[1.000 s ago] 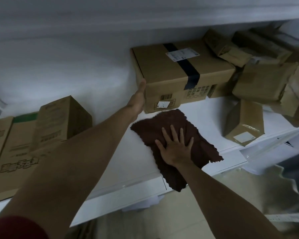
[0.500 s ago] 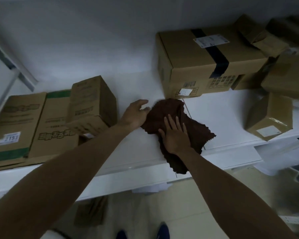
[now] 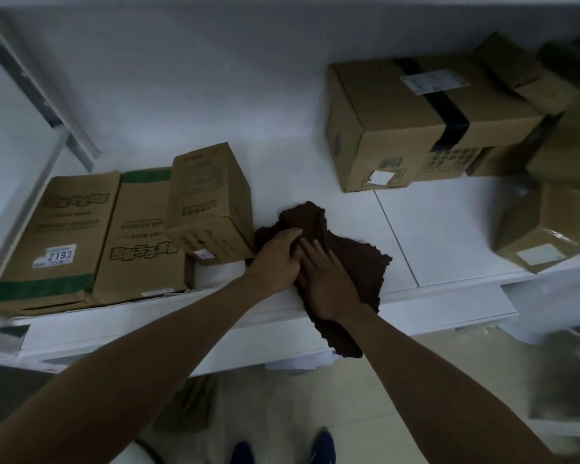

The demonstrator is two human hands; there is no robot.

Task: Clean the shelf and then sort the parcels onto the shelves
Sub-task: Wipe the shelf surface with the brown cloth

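Note:
A dark brown cloth (image 3: pixel 355 259) lies bunched on the white shelf (image 3: pixel 449 229), its lower edge hanging over the front lip. My right hand (image 3: pixel 329 283) presses flat on the cloth with straight fingers. My left hand (image 3: pixel 277 259) lies on the cloth's left part, fingers bent into the fabric beside the right hand. A large taped parcel (image 3: pixel 416 125) stands behind on the right. A small upright box (image 3: pixel 208 202) stands just left of the cloth.
Two flat cartons (image 3: pixel 81 236) lie at the shelf's left end beside a white upright (image 3: pixel 24 209). More parcels pile at the far right, with a small box (image 3: pixel 543 229) near the front edge. Floor and my shoes show below.
My left hand left the large parcel's corner and came down onto the cloth. Both hands and the cloth slid left along the shelf toward the small upright box. The cloth bunched up.

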